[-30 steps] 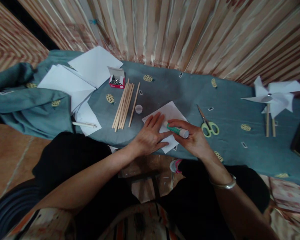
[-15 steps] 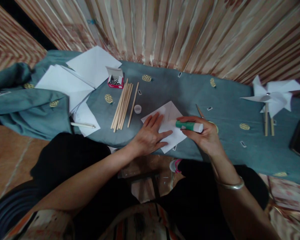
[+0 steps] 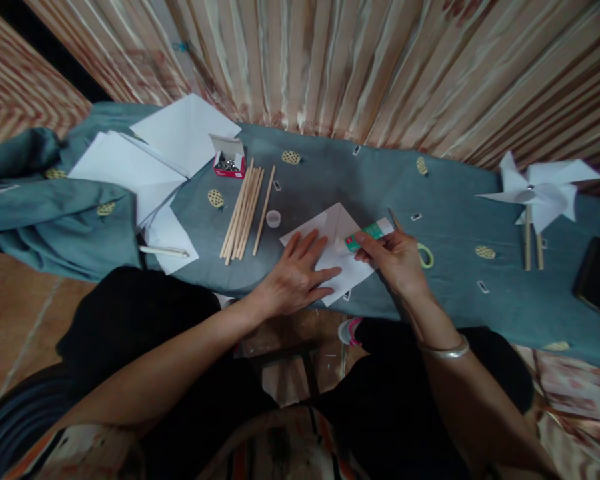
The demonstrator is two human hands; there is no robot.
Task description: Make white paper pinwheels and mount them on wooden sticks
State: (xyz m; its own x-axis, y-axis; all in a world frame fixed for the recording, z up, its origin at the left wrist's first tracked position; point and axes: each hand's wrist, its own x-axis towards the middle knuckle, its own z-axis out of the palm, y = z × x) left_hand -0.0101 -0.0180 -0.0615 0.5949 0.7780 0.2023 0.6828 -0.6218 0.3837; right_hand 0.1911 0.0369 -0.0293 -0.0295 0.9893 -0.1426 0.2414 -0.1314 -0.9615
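Note:
My left hand (image 3: 294, 273) lies flat, fingers spread, on a white square of paper (image 3: 343, 263) that rests on the blue-grey cloth (image 3: 375, 180). My right hand (image 3: 396, 261) grips a green and white glue stick (image 3: 369, 234), its tip pointing down-left onto the paper's right part. One corner flap of the paper stands folded up near the stick. Green-handled scissors (image 3: 423, 254) lie just right of my right hand, partly hidden by it.
Several wooden sticks (image 3: 245, 208) and a small white cap (image 3: 273, 218) lie left of the paper. A red box of pins (image 3: 229, 160), loose white sheets (image 3: 130, 167), a pen (image 3: 164, 251), a paper pinwheel (image 3: 537, 193) and a dark phone (image 3: 597, 277) also rest on the cloth.
My right hand lifted the glue stick off the paper's near edge, swung it right, then brought its tip back down on the paper's right part. The left hand stayed in place.

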